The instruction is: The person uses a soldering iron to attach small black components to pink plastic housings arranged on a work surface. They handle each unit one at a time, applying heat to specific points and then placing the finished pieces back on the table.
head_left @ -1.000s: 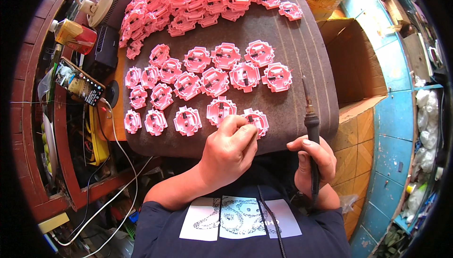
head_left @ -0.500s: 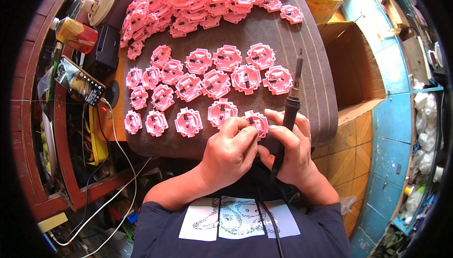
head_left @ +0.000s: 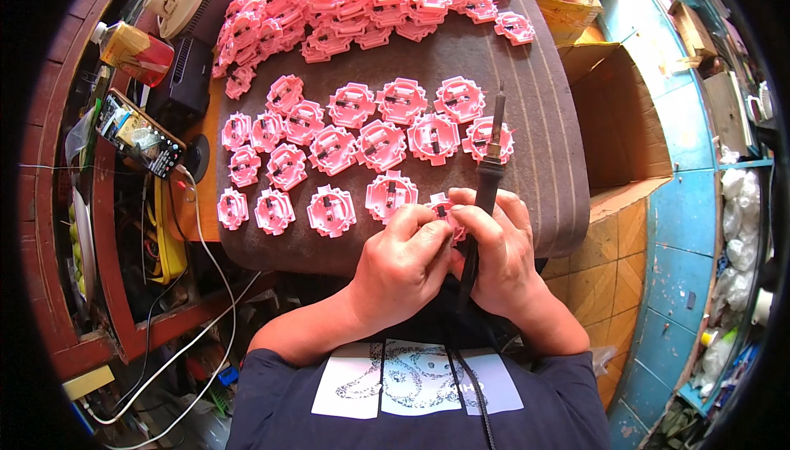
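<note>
Right hand [head_left: 502, 252] closed in, soldering iron [head_left: 485, 195] gripped, both hands pinching one pink part [head_left: 444, 207]

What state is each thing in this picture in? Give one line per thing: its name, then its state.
Left hand: pinching the held pink part.
Right hand: gripping the soldering iron.
Held pink part: between both hands.
Soldering iron: tip pointing away.
Pink parts in rows: lying flat.
Phone: screen lit.

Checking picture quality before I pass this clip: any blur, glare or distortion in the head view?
Head view: strong fisheye, black corners, the board edges and blue wall bending at the rim; bright even daylight with soft shadows; pink parts sharp in the middle, slightly washed out in the top pile; both hands, left and right, and the soldering iron in focus, no motion blur.
</note>
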